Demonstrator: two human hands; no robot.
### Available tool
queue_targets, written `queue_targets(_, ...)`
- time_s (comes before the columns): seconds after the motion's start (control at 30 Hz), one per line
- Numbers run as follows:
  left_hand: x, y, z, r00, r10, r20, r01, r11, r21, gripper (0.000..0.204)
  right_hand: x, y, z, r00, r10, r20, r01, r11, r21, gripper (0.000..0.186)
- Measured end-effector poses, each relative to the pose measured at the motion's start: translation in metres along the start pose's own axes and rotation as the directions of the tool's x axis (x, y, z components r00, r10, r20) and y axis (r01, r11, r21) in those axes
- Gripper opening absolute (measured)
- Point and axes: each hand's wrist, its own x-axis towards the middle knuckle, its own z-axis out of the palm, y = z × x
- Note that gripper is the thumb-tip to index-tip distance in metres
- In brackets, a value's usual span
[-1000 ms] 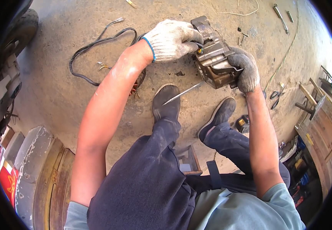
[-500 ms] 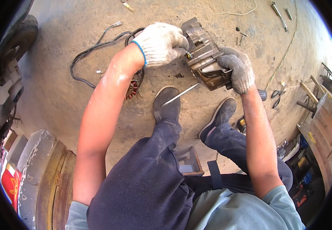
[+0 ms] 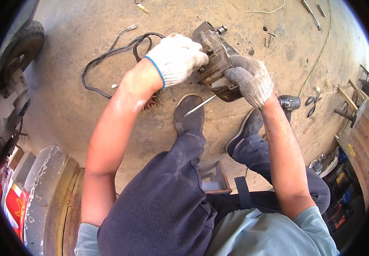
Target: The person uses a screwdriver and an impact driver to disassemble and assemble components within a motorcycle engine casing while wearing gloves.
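- Brownish-grey metal casing (image 3: 214, 64) is held over the concrete floor (image 3: 86, 25), near one o'clock, gripped by the gloved right hand (image 3: 252, 79) at two o'clock; the thumb presses its near face, the other fingers partly hidden.
- At twelve o'clock, the gloved left hand (image 3: 176, 59) bends its fingers to the casing's nine-o'clock edge; whether that grip pinches anything cannot be told.
- Within the last second the casing has moved toward nine o'clock and turned, baring a short cylindrical part (image 3: 222, 29) at its top; a yellow connector seen at the left fingertips is now out of sight. The shift probably opens that edge to the working fingers.
- More of a cordless drill (image 3: 290, 102) now shows beyond the right wrist, between two and three o'clock.
- Below, at five o'clock, an open wooden box (image 3: 225, 179) contains a pale block (image 3: 211, 186).
- Toward four o'clock, jumbled tools (image 3: 340, 196) lie in shadow beside the wooden bench (image 3: 363, 149), too dark to sort.
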Motion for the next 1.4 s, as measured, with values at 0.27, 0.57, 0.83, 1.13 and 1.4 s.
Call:
queue_targets(0.27,-0.008,0.007,0.011,0.988,-0.064,0.144,0.074,0.995,-0.066,0.029,-0.013,-0.007,0.053,0.993,0.036,-0.113,-0.049,0.993,-0.109,0.027)
queue_targets(0.57,-0.021,0.023,0.032,0.825,-0.476,-0.305,0.468,0.878,-0.104,0.045,0.004,-0.014,0.117,0.846,-0.172,-0.505,0.053,0.969,-0.242,0.021)
queue_targets(0.83,-0.065,0.043,0.037,0.618,-0.779,0.1,0.657,0.442,-0.611,0.06,-0.027,-0.013,0.097,0.845,-0.412,-0.34,0.321,0.901,-0.292,0.012)
queue_targets(1.13,-0.062,0.043,0.083,0.578,-0.813,0.074,0.473,0.259,-0.842,0.058,0.001,0.061,0.03,0.833,-0.152,-0.532,0.073,0.983,-0.167,0.044)
queue_targets(1.4,-0.038,0.068,0.05,0.449,-0.815,0.367,0.301,-0.249,-0.921,0.036,-0.034,0.062,0.022,0.937,-0.067,-0.344,0.096,0.993,0.07,0.035)
